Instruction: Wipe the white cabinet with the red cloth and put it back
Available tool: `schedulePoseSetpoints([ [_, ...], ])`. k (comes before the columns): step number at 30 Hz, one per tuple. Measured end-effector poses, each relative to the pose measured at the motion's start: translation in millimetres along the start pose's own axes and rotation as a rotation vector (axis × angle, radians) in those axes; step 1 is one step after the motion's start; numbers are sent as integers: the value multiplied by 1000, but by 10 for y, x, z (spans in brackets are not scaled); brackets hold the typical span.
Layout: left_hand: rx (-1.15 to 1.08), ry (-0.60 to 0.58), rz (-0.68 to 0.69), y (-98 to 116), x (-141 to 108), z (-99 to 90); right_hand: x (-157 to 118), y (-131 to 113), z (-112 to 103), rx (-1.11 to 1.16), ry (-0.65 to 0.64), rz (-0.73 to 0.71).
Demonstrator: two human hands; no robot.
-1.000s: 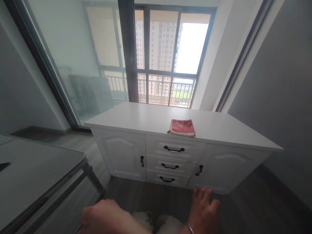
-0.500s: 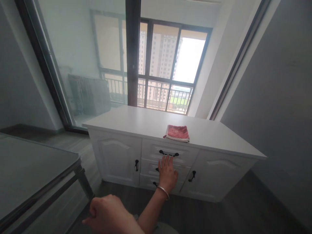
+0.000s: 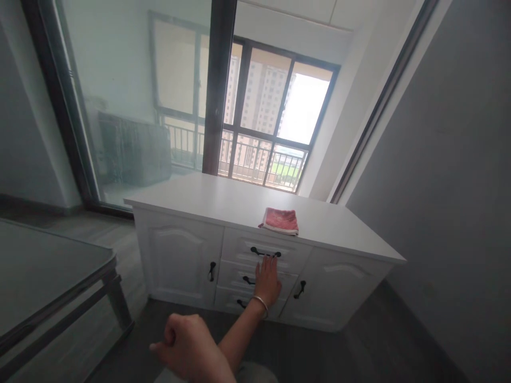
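Reaching farther than a moment ago, the right hand [image 3: 268, 280] now has its fingertips at the top drawer handle [image 3: 265, 252], and the white cabinet [image 3: 179, 255] sits a little more to the left in view.

Its fingers are straight and lightly spread, not closed round the black handle, a bangle at the wrist. Near the bottom edge the left hand [image 3: 187, 346] hangs curled into a loose fist, holding nothing. On the cabinet top, just above and right of that drawer, lies a folded red cloth [image 3: 280, 220]. A glass-topped table [image 3: 48, 276] stands at the near left.
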State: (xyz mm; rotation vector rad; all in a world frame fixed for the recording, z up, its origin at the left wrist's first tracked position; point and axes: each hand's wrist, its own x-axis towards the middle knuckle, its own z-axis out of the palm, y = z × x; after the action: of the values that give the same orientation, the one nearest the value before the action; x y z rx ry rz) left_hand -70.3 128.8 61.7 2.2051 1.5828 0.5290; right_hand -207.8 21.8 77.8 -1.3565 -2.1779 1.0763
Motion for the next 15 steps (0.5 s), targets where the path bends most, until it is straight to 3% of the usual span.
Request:
schedulePoseSetpoints([
  [8,46,65,45,-130,113,-4,-65,-71,-96,-23,30,50],
  [15,35,25,30,-216,147,-153,-56,-110,-41,-71,27,41],
])
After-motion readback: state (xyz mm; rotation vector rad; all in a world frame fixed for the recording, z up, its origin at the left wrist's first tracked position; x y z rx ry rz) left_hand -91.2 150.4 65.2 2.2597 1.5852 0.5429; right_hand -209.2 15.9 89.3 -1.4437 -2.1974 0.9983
